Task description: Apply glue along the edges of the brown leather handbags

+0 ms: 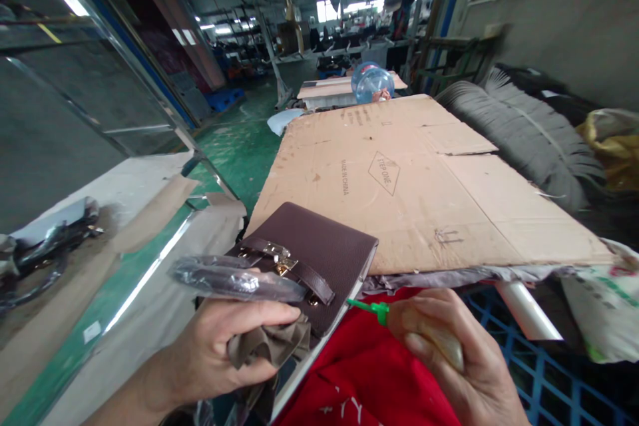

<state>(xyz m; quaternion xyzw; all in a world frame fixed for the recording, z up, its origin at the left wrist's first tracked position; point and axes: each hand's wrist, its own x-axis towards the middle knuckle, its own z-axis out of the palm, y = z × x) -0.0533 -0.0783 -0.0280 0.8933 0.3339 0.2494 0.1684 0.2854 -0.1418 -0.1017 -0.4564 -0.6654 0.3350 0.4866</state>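
Observation:
A dark brown handbag (319, 239) with gold-coloured hardware rests on the near edge of the cardboard, tilted toward me. Its handle (239, 277) is wrapped in clear plastic. My left hand (219, 339) is closed on a crumpled brown cloth (272, 341) against the near side of the bag, just below the handle. In my right hand (449, 339) is a small squeeze bottle (439, 346) with a green nozzle, my fingers wrapped round it. The nozzle tip points left and is at or very near the bag's pale side edge; contact is unclear.
A flattened cardboard sheet (399, 180) covers the table ahead. Beyond it lies a blue water jug (372, 83). Plastic-wrapped items (47, 253) sit on the left rack. At right are grey bundled material (519, 133) and a blue crate (544, 373) below.

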